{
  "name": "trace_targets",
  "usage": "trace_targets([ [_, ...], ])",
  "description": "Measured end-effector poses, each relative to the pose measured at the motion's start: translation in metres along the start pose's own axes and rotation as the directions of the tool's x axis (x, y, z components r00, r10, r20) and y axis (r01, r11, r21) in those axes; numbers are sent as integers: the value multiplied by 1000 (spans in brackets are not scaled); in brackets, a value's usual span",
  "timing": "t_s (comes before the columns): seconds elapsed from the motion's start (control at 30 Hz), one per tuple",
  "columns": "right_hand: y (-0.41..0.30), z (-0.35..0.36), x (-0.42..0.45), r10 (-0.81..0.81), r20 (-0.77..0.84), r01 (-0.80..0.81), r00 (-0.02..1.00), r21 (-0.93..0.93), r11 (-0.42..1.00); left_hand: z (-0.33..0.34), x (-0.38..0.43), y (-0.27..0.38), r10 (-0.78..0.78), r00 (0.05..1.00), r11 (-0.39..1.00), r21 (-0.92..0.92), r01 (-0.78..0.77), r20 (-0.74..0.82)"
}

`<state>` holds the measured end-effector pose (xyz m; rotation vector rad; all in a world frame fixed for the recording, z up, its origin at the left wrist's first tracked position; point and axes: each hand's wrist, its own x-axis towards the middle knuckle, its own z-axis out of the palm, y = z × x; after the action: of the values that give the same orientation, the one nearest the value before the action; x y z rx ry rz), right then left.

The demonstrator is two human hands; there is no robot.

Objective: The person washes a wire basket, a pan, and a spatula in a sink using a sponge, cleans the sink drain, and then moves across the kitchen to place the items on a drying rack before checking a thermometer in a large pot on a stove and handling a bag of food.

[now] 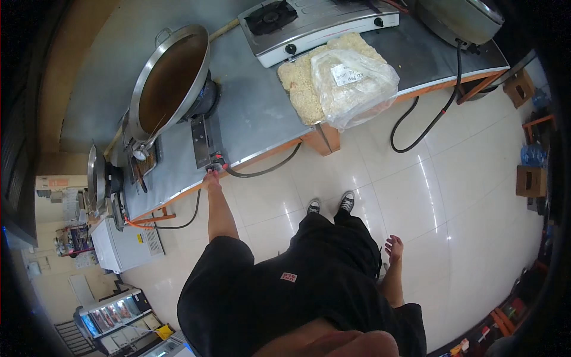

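Observation:
My left hand (211, 178) reaches out to the front end of a single gas burner and has its fingers around the control knob (214, 168). A black gas hose (263, 172) with red fittings joins the burner beside that hand. Over the flame end of the burner sits a large metal wok (173, 82) filled with brown liquid, probably oil. A thermometer dial (140, 154) is at the wok's near rim. My right hand (394, 247) hangs at my side above the floor, holding nothing, its fingers loosely apart.
Pale breaded pieces (304, 91) lie on a tray, partly under a labelled plastic bag (357, 87) that overhangs the edge of the metal-topped counter (254, 116). Behind them stands a gas stove (321, 26). Another hose (441, 114) loops down toward the tiled floor (410, 187).

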<state>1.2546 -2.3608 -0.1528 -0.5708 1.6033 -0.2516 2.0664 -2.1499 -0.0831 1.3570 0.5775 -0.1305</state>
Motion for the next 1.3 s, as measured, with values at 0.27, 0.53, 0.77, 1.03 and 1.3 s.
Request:
trace_targets([
  [0.27, -13, 11, 0, -8, 12, 8, 1000, -9, 1000, -2, 5, 1, 105, 994, 994, 29, -104, -41],
  [0.53, -11, 3, -1, -7, -40, 7, 999, 6, 1000, 8, -12, -8, 115, 992, 992, -46, -117, -52],
  [0.77, -4, -6, 4, -9, -4, 9, 1000, -1, 1000, 9, -11, -13, 187, 980, 981, -36, -190, -73],
  [1.03, -8, 4, -3, -23, -3, 23, 1000, 13, 1000, 6, -8, -7, 178, 982, 984, -9, -178, -60],
  [1.3, -10, 0, -3, -37, -26, 38, 999, 27, 999, 12, -20, -10, 170, 984, 985, -17, -171, -50],
])
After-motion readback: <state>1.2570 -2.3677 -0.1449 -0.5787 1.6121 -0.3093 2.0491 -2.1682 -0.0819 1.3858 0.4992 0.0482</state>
